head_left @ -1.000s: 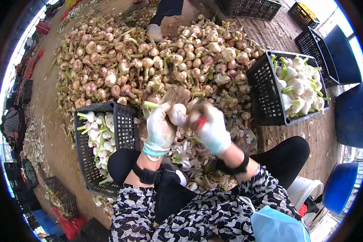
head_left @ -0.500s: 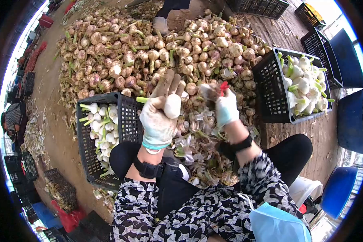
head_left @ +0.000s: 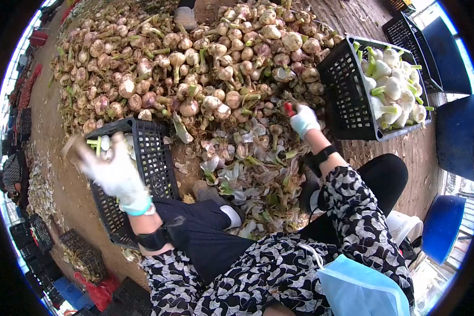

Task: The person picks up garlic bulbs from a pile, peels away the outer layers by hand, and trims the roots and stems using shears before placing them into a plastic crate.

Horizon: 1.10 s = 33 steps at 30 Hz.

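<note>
My left hand (head_left: 110, 171), in a soiled white glove and blurred by motion, is over the left black crate (head_left: 155, 152) with its fingers spread. Cleaned white garlic bulbs with green stems (head_left: 104, 143) show in that crate, partly behind the hand. My gloved right hand (head_left: 304, 122) is closed on a small red-handled tool (head_left: 289, 109), whose working end blends into the garlic behind it. Just beyond this hand lies the large heap of unpeeled garlic (head_left: 189, 79). Loose peelings and leaves (head_left: 258, 184) cover the ground between my legs.
To the right, a second black crate (head_left: 347, 89) is filled with white garlic bulbs (head_left: 395, 87). Blue barrels (head_left: 458, 137) and a white bucket (head_left: 404, 226) stand along the right side. A shoe (head_left: 185, 17) is at the heap's far edge. A blue face mask (head_left: 363, 287) hangs low in view.
My left hand has moved left and down from the heap to the left crate, and the garlic bulb it held no longer shows in it. The right hand keeps the red-handled tool.
</note>
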Motion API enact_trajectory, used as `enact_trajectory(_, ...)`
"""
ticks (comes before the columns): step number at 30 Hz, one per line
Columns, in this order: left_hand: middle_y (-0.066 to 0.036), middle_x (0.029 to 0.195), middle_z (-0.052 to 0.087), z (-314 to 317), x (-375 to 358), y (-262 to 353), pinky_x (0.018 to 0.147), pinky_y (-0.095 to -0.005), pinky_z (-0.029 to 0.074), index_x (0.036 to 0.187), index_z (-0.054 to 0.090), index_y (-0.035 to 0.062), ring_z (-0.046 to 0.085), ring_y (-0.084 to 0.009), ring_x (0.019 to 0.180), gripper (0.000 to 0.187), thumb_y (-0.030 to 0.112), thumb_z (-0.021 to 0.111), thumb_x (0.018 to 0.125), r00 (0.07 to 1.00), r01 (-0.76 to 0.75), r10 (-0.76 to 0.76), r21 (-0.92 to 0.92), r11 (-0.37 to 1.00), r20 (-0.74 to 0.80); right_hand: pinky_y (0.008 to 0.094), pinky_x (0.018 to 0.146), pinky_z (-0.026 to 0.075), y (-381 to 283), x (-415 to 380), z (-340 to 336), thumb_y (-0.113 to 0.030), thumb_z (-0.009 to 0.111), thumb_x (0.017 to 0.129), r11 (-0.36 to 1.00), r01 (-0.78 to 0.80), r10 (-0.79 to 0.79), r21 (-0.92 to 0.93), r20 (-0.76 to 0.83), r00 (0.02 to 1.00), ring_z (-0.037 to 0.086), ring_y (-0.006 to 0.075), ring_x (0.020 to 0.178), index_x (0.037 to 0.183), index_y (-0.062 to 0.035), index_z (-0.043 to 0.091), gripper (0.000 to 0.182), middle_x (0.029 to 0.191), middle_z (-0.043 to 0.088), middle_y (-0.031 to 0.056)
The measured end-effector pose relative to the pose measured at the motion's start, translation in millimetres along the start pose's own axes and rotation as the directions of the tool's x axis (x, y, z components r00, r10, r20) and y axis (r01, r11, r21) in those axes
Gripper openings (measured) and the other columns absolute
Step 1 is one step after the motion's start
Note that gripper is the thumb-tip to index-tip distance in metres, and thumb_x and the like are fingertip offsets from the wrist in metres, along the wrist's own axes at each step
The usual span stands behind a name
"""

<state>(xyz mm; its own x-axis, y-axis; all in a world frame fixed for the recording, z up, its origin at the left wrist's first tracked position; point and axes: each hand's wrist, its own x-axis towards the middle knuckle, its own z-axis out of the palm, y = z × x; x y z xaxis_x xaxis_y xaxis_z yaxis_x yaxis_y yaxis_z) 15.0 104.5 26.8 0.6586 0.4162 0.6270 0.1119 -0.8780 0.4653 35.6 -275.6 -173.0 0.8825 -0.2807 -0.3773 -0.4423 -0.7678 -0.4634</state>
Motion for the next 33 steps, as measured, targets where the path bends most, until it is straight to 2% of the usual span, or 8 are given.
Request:
enact_trajectory(3,-0.023,0.140,0.034,18,-21,29,0.107,-0.0421,0.031,0.134,0.039,-0.0017,0.032,-0.0325,0.131,0.063,0.018,0.066,0.081,0.917,0.178,-0.008,-0.393,0.902,0.399,0.0412,0.083,0.049,-22,2,43,-0.019,0.060,0.078,0.951,0.109,-0.047,-0.288,0.214,0.976,0.060,0.0357,0.096,0.102,-0.0068,0.062,0.027,0.103,0.063,0.0189)
enact_trajectory(8,-0.013,0.112,0.056,50,-41,49,0.072,-0.0243,0.048,0.121,0.052,-0.0035,0.057,-0.0149,0.089,0.045,0.005,0.064,0.078,0.726,0.454,0.032,-0.515,0.727,0.687,0.0423,0.077,0.050,-4,-2,82,-0.020,0.062,0.077,0.899,0.106,-0.108,-0.425,0.019,0.994,0.063,0.0343,0.084,0.101,-0.0049,0.061,0.028,0.096,0.065,0.0169)
enact_trajectory(11,-0.010,0.105,0.058,58,-49,44,0.067,-0.0228,0.048,0.119,0.054,-0.0045,0.056,-0.0118,0.075,0.043,0.006,0.065,0.079,0.720,0.448,0.084,-0.553,0.703,0.689,0.0345,0.064,0.047,-5,15,68,-0.008,0.056,0.082,0.914,-0.319,0.283,0.252,0.169,0.944,0.058,0.0182,0.073,0.106,-0.0001,0.060,0.026,0.082,0.064,0.0105)
enact_trajectory(13,-0.009,0.099,0.060,56,-49,49,0.067,-0.0218,0.047,0.116,0.056,-0.0049,0.055,-0.0100,0.073,0.038,0.009,0.064,0.082,0.532,0.654,0.050,-0.448,0.610,0.845,0.0308,0.075,0.049,-64,-34,-14,-0.004,0.060,0.080,0.401,-0.086,-0.306,0.912,0.222,0.926,0.060,0.0145,0.082,0.116,0.0004,0.053,0.037,0.099,0.063,0.0106)
enact_trajectory(18,-0.009,0.100,0.063,41,-47,78,0.083,-0.0254,0.044,0.117,0.055,-0.0056,0.056,-0.0127,0.089,0.055,0.040,0.061,0.087,0.175,0.744,0.316,-0.336,0.577,0.932,0.0331,0.090,0.046,-150,-90,-86,-0.011,0.074,0.069,0.417,0.781,-0.867,0.465,-0.054,0.495,0.059,0.0195,0.099,0.120,0.0024,0.050,0.058,0.113,0.060,0.0130)
enact_trajectory(25,0.000,0.076,0.058,50,-45,75,0.058,-0.0259,0.047,0.091,0.059,0.0089,0.058,-0.0115,0.067,0.033,0.042,0.055,0.090,0.309,0.909,-0.069,-0.316,-0.271,0.949,0.0261,0.068,0.048,-117,-101,-31,-0.017,0.064,0.086,0.314,0.061,-0.347,0.947,0.055,0.936,0.058,0.0115,0.079,0.116,-0.0013,0.052,0.036,0.092,0.062,0.0046)
enact_trajectory(29,-0.007,0.102,0.060,50,-63,77,0.086,-0.0265,0.043,0.114,0.056,-0.0027,0.054,-0.0122,0.094,0.046,0.038,0.055,0.092,0.587,0.684,0.129,-0.575,0.449,0.799,0.0280,0.065,0.048,-136,-114,-5,-0.025,0.062,0.088,0.127,-0.009,-0.447,0.992,0.065,0.892,0.058,0.0111,0.079,0.111,-0.0077,0.053,0.030,0.093,0.061,0.0012)
enact_trajectory(33,-0.013,0.113,0.057,47,-60,73,0.090,-0.0291,0.043,0.120,0.051,-0.0065,0.054,-0.0180,0.101,0.055,0.028,0.071,0.082,0.783,0.326,0.301,-0.771,0.547,0.545,0.0338,0.069,0.049,-162,-117,-31,-0.011,0.052,0.086,-0.121,-0.256,-0.299,0.959,0.210,0.931,0.060,0.0185,0.081,0.122,-0.0017,0.051,0.037,0.094,0.064,0.0105)
